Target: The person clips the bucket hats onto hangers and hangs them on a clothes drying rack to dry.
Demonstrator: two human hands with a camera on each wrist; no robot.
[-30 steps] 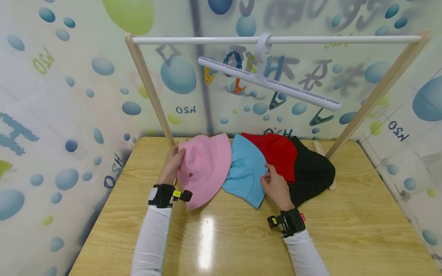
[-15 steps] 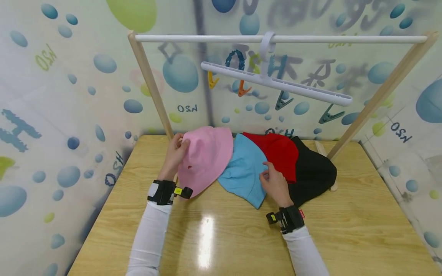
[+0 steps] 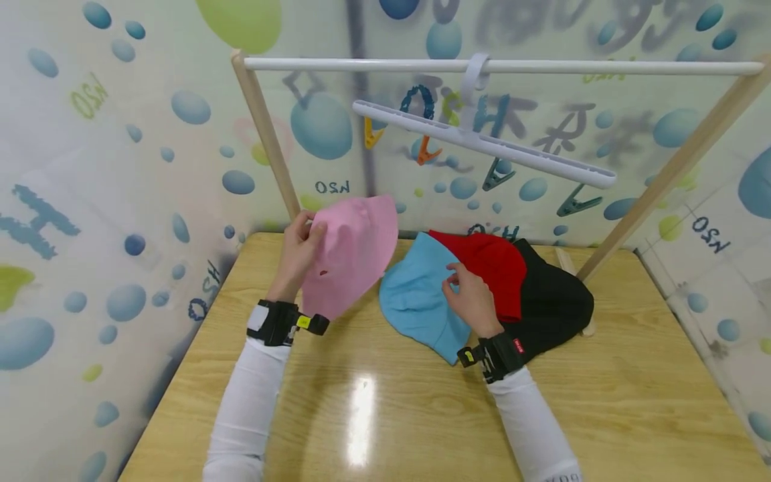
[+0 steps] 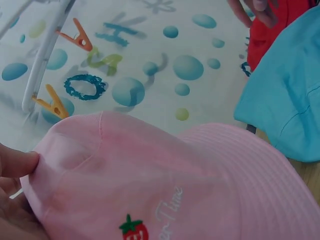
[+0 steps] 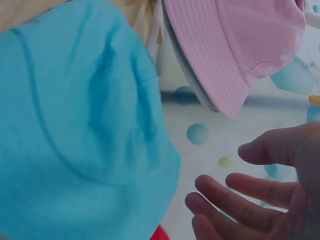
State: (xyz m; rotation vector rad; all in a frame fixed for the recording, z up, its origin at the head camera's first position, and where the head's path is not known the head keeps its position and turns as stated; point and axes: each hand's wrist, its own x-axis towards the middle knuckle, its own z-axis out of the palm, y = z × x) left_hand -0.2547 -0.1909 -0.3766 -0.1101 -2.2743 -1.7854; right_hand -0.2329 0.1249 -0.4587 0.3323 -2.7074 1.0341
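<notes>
My left hand (image 3: pixel 298 253) pinches the crown of a pink bucket hat (image 3: pixel 355 248), which is raised off the table with its brim toward the right. A strawberry and white lettering on it show in the left wrist view. Over the blue bucket hat (image 3: pixel 418 294) hovers my right hand (image 3: pixel 472 298), its fingers loosely bent with nothing between them; the right wrist view shows thumb and fingers (image 5: pixel 245 200) apart. A red hat (image 3: pixel 490 268) lies partly under the blue one, and a black hat (image 3: pixel 551 301) lies to its right.
Above the hats a white hanger (image 3: pixel 482 140) hangs from a white rod (image 3: pixel 361 65) between wooden posts (image 3: pixel 268 140). Yellow (image 3: pixel 371 134), orange (image 3: pixel 426 152) and dark green clips (image 3: pixel 497 177) dangle from it. The wooden table (image 3: pixel 289 402) meets a patterned wall behind.
My left hand has lifted the pink hat upward, away from the blue hat and the table. My right hand has risen slightly and shifted a little left over the blue hat.
</notes>
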